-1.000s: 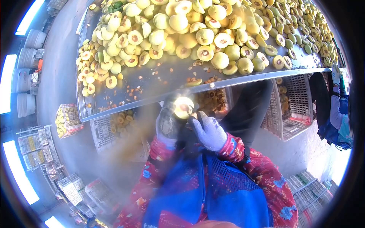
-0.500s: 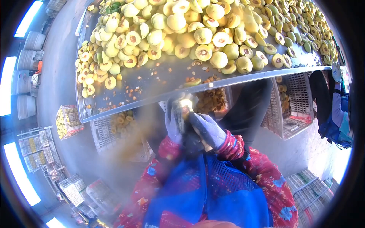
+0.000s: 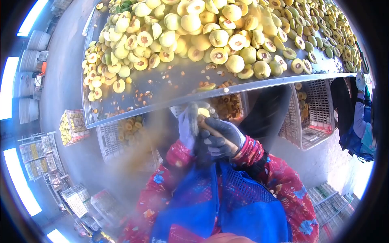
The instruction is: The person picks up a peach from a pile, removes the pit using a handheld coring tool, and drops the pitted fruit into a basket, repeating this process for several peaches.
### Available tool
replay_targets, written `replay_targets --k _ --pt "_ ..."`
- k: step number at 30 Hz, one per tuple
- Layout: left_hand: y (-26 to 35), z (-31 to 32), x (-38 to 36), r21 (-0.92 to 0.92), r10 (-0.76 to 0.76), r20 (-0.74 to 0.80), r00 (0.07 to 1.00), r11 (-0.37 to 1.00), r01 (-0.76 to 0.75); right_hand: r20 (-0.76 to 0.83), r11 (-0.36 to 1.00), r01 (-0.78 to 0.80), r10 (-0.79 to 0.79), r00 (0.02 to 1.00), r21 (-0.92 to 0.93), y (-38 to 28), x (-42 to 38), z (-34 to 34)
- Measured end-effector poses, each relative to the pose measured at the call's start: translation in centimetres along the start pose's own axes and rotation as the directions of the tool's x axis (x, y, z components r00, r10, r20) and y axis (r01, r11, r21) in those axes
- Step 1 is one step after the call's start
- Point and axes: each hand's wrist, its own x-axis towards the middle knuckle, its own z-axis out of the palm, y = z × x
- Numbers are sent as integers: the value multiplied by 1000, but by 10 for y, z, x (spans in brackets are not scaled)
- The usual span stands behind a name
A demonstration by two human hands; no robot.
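Note:
Both my hands wear grey-palmed gloves and meet just below the table's near edge. My left hand [image 3: 190, 123] is closed around a pale yellow peach half [image 3: 204, 112], which shows only in part. In my right hand [image 3: 223, 137] is a wooden-handled tool [image 3: 222, 135], its handle slanting down to the right across the palm. The tool's working end is against or close to the peach half and hidden by the fingers. Ahead, a large heap of halved peaches [image 3: 192, 24], many with pits, lies on the metal table [image 3: 162, 77].
The table's raised metal rim [image 3: 170, 106] runs in front of my hands. Loose pits [image 3: 148, 94] lie scattered behind it. Below stand crates with fruit pieces, one at left [image 3: 109, 141], one at right [image 3: 316, 111]. A co-worker's gloved hand [image 3: 360, 82] shows at far right.
My right hand has turned so its fingers and the tool's long handle now show. The peach half shows more yellow flesh between the hands. The view has shifted slightly.

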Motion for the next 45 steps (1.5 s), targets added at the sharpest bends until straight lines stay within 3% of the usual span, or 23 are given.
replay_targets --k 1,4,5,7,8,9,10,11,12,13,17,18,19,22,25,29,32,34,36,40,42,44,45 --pt "1 2 -1 -128 -55 -12 998 990 53 20 998 -22 20 1000 64 1 1 -2" --pt "-5 -4 -3 269 146 -46 988 954 -129 104 998 -20 14 994 59 1 1 -10" --pt "-2 -3 -2 -79 34 -134 990 996 -45 80 997 45 -49 996 55 4 -2 0" --pt "-2 -19 2 -593 -155 -237 959 805 -17 54 989 146 -147 988 21 6 -10 21" --pt "10 -43 -5 -144 62 -175 983 986 -88 51 983 181 -181 982 -8 5 -13 22" --pt "22 -67 -12 567 288 -99 952 803 -184 73 980 193 -189 979 -55 0 -14 9" --pt "34 -92 -19 879 487 -22 873 426 -215 96 973 205 -196 976 -101 -3 -16 2" --pt "59 -103 -16 518 117 -551 826 824 229 -128 965 263 -260 957 8 -3 -17 9" --pt "80 -100 -29 886 396 -462 794 255 388 -88 981 196 -195 977 -1 -10 -18 4" --pt "57 -155 -28 941 640 -164 751 -126 313 -53 992 127 -127 990 -5 -17 -20 -7" --pt "105 -166 65 989 392 -18 920 -125 73 -212 985 61 -95 973 -162 -19 -17 -9" --pt "127 -116 92 964 286 -263 921 35 264 -241 973 64 -119 963 -222 -18 -16 -9" --pt "112 -124 130 995 331 -70 941 -38 88 -307 944 105 -205 929 -311 -13 -16 3" --pt "83 -114 204 949 181 -299 937 -50 312 -272 905 140 -265 925 -402 -12 -25 7" --pt "75 -112 215 958 82 -284 955 -19 286 -329 868 142 -325 887 -476 -12 -32 14" --pt "47 -151 199 990 303 2 953 -133 40 -353 520 -73 -464 813 -851 -12 -25 26" --pt "62 -171 210 790 35 -222 974 592 159 -345 368 -166 -500 794 -915 -13 -17 39" --pt "53 -162 204 967 320 -118 940 251 36 -336 324 -180 -532 777 -929 -7 -13 46" --pt "43 -164 215 996 333 -37 942 83 10 -282 250 -164 -569 772 -954 -2 -9 48" --pt "51 -127 180 1000 133 -4 991 24 0 -240 123 -207 -558 795 -971 12 -13 53" --pt "51 -117 162 974 152 95 984 190 -124 -311 169 -261 -528 790 -950 17 -15 52" --pt "41 -118 156 913 183 124 975 365 -184 -214 90 -201 -598 773 -975 20 -13 36" --pt "41 -112 147 714 226 217 950 627 -312 -165 50 -172 -631 758 -984 24 -14 30"
